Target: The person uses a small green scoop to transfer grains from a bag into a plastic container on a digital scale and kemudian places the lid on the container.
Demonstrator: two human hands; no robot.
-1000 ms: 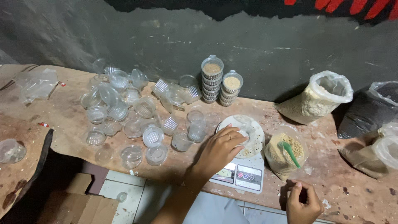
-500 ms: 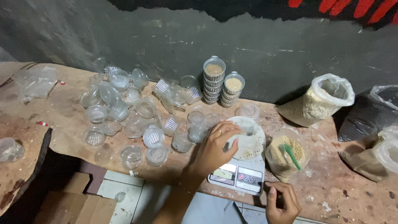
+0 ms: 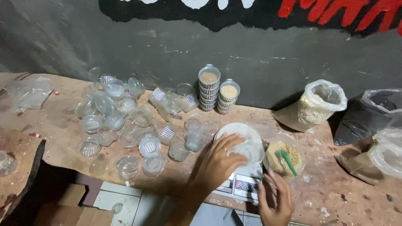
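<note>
My left hand (image 3: 217, 161) reaches over a small digital scale (image 3: 243, 184) and grips a small clear plastic cup (image 3: 250, 149) that sits on the scale's white round pan (image 3: 234, 127). My right hand (image 3: 274, 200) hovers at the table's front edge just right of the scale, fingers apart and holding nothing. Beside it stands a clear tub of tan grain (image 3: 284, 155) with a green scoop (image 3: 288, 161) stuck in it.
Several empty clear cups and lids (image 3: 125, 121) lie scattered over the wooden table (image 3: 63, 125). Two stacks of filled cups (image 3: 217, 90) stand at the wall. An open bag of grain (image 3: 314, 106) and darker bags (image 3: 368, 117) sit at the right.
My right hand has come up from the table's front edge toward the scale and opened. My left hand stays over the scale pan, now curled around the clear cup.
</note>
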